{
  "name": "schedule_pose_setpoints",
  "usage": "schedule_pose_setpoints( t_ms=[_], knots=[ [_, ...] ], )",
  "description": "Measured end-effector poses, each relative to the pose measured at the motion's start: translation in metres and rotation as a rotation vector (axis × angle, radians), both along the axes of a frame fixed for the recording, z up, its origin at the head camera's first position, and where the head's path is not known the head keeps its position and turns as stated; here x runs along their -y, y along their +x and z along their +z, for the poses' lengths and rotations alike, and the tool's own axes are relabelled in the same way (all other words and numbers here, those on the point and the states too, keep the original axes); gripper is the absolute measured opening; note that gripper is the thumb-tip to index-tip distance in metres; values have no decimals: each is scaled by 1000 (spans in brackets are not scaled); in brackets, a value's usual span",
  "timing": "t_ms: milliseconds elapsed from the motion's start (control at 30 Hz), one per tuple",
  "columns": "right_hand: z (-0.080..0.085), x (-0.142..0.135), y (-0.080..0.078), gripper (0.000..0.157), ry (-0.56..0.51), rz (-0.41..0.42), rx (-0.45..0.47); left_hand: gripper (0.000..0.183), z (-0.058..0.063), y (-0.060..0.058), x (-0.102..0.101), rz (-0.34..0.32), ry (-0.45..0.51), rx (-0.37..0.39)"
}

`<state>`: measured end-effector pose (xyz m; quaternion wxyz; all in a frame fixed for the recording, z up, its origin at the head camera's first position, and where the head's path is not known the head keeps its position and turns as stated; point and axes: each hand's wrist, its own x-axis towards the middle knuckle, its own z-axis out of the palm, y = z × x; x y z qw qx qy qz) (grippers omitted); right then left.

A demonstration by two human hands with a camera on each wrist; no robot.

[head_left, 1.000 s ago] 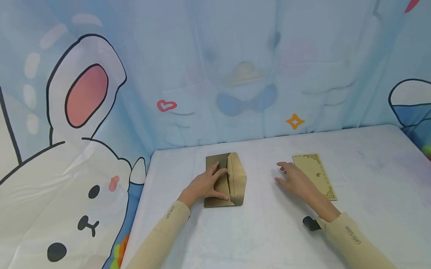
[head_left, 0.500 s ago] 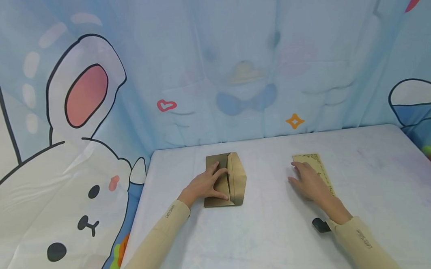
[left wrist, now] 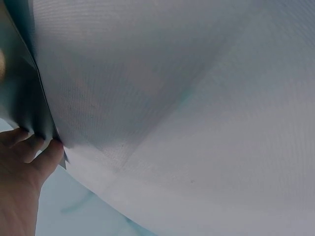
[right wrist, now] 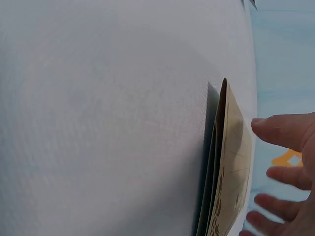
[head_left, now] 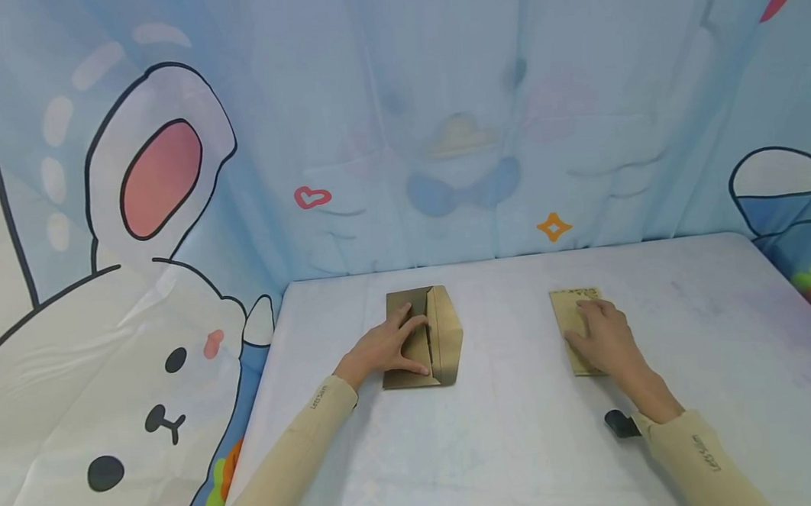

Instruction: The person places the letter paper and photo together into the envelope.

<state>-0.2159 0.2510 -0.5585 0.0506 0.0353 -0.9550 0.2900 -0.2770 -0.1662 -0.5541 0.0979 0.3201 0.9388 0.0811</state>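
Observation:
A gold envelope (head_left: 446, 335) lies on the left of the table with its pointed flap unfolded to the right. My left hand (head_left: 383, 348) rests on its body, fingers spread, thumb near the flap's fold. In the left wrist view the fingertips of that hand (left wrist: 34, 157) touch the edge of the dark-looking envelope (left wrist: 24, 93). To the right lies a pale gold folded card (head_left: 565, 313) with ornate printed edging. Above it hovers my right hand (head_left: 608, 340), covering much of its right side. The right wrist view has that hand's spread fingers apart from the layered card (right wrist: 235, 162).
A white cloth covers the table (head_left: 498, 439). Behind it hangs a blue curtain (head_left: 385, 132) with cartoon prints, and a printed rabbit (head_left: 143, 358) fills the left side. A small black device (head_left: 621, 423) sits at my right cuff.
My right hand has moved rightward from the space left of the card to over it, now covering its right part. The left hand and the envelope have stayed put.

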Motion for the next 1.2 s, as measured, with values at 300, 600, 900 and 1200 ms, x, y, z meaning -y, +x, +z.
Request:
schedule_pose_setpoints(
  t_ms=[300, 600, 900, 1200],
  knots=[
    [-1, -8, -4, 99, 93, -118, 157, 99, 1, -3, -1, 4, 5, 4],
    [8, -16, -15, 113, 21, -125, 227, 100, -4, -7, -2, 2, 5, -14],
    [2, -40, -25, 85, -32, -40, 196, 99, -5, -8, -3, 8, 14, -17],
    [1, -63, -32, 68, -82, -14, 258, 99, -7, -9, -2, 12, 15, -24]
  ],
)
